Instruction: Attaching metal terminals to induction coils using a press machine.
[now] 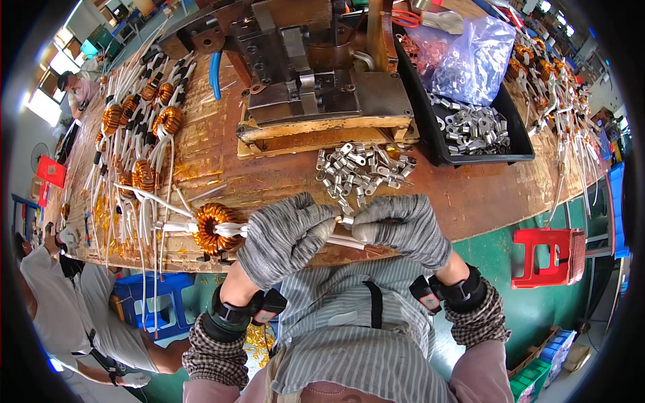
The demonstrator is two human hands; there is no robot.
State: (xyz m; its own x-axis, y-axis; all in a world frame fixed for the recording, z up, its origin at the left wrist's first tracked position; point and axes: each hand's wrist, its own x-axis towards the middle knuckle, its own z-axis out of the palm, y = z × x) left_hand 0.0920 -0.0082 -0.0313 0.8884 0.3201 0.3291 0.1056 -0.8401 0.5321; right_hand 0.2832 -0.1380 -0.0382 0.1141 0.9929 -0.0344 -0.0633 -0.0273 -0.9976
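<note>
Both my hands wear grey knitted gloves and meet above the table's near edge. My left hand (282,235) is closed around the white leads of a copper-wound ring coil (203,235), which lies just to its left. Pinched in the fingers of my right hand (406,227) is a small silvery cable lug (347,220), at the bare end of a lead by my left fingertips. How far the lead sits in the lug cannot be made out. Another white lead (346,242) with a bare copper tip runs below my hands. Just beyond them lies a pile of loose lugs (363,168).
A heavy metal press fixture (329,101) on a wooden base stands ahead. To its right, a black tray (484,159) holds lugs and a plastic bag (474,64). Wired coils (143,174) heap on the left, more at far right. People work at left; a red stool (547,255) stands right.
</note>
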